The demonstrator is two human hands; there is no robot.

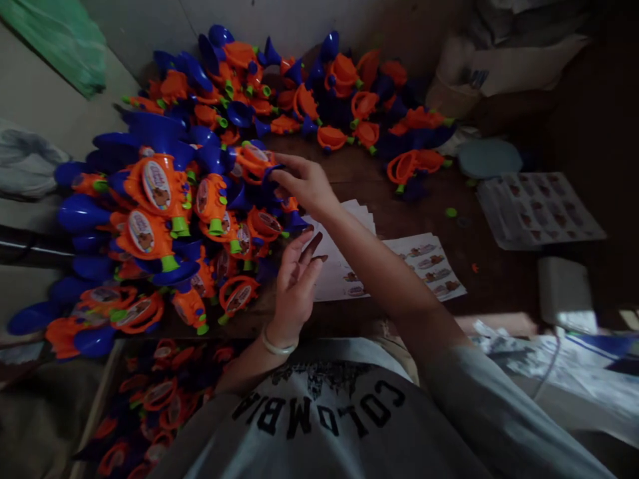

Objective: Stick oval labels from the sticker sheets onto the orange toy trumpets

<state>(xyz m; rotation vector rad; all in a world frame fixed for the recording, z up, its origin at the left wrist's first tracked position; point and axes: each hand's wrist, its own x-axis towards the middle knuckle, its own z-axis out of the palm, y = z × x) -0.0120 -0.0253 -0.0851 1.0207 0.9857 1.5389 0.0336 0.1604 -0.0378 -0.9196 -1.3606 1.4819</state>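
Note:
My right hand [307, 186] reaches across to the left pile, its fingers closed on the near end of an orange and blue toy trumpet [253, 159] that bears an oval sticker. Below it, my left hand [297, 283] is raised with the fingers apart and nothing in them; a bracelet circles that wrist. Several stickered toy trumpets [157, 183] are heaped beside both hands, with blue bells and green mouthpieces. Under my right forearm lie white sticker sheets [339, 269], partly covered by the arm; another sheet [432, 266] shows oval stickers.
Toy trumpets without visible stickers [344, 73] line the back of the table. To the right are a stack of sticker sheets [549, 206], a pale blue lid [489, 158], a green cap [450, 213] and a whitish box [566, 293]. More trumpets [160, 396] fill a space below the table's left edge.

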